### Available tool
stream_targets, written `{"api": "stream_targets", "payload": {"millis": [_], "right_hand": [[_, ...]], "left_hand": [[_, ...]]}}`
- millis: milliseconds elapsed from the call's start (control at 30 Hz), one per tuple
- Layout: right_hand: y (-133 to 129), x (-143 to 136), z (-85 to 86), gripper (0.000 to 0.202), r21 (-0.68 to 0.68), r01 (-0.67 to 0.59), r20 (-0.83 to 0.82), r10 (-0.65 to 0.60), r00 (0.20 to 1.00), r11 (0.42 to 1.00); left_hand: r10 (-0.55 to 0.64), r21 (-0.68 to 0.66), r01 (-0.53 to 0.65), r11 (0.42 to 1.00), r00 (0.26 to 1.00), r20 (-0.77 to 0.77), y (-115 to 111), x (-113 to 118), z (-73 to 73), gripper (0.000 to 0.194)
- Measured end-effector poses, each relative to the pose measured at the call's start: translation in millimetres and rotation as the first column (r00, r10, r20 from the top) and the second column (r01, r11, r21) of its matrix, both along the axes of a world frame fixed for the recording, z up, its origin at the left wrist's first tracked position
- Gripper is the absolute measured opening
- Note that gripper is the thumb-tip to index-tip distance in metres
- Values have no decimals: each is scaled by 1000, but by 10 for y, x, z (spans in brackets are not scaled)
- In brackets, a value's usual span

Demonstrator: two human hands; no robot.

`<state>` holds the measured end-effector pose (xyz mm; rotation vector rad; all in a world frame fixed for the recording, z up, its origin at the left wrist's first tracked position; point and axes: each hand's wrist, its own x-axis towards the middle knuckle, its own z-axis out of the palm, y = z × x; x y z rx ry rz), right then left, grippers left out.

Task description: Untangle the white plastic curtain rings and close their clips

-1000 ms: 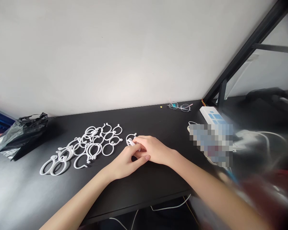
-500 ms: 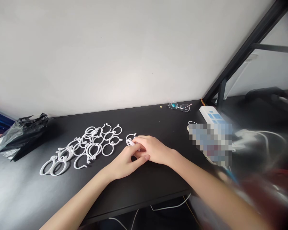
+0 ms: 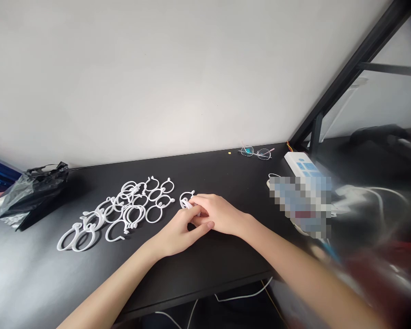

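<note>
My left hand (image 3: 178, 234) and my right hand (image 3: 219, 214) meet over the middle of the black desk (image 3: 198, 260). Their fingers are bent and closed around white ring pieces, largely covered by the fingers. A white plastic ring (image 3: 184, 196) with a small knob shows just past my fingertips. To the left of my hands, several similar white rings (image 3: 154, 221) lie in a loose, overlapping pile. Some of them have knobbed ends, and one near the front has a gap.
Eyeglasses (image 3: 255, 152) lie at the back by the wall (image 3: 192, 73). A black plastic bag (image 3: 37, 189) sits at the far left. On the right are a white power strip (image 3: 296, 160), a blurred patch and clear plastic. White cables (image 3: 243, 298) hang below the front edge.
</note>
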<state>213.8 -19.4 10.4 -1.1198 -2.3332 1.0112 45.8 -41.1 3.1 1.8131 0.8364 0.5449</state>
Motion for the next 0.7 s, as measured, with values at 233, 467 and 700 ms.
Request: {"api": "stream_targets", "payload": {"millis": [233, 467, 700], "right_hand": [[0, -8, -1, 15, -1, 7, 4, -7, 1000, 1000], [2, -3, -10, 16, 19, 1, -3, -1, 1000, 1000], [-1, 1, -13, 17, 31, -6, -5, 6, 1000, 1000]], "left_hand": [[13, 34, -12, 999, 1000, -18, 1, 1, -1, 32], [17, 28, -16, 999, 1000, -8, -2, 2, 3, 29], [2, 10, -2, 1000, 1000, -11, -2, 2, -2, 27]]}}
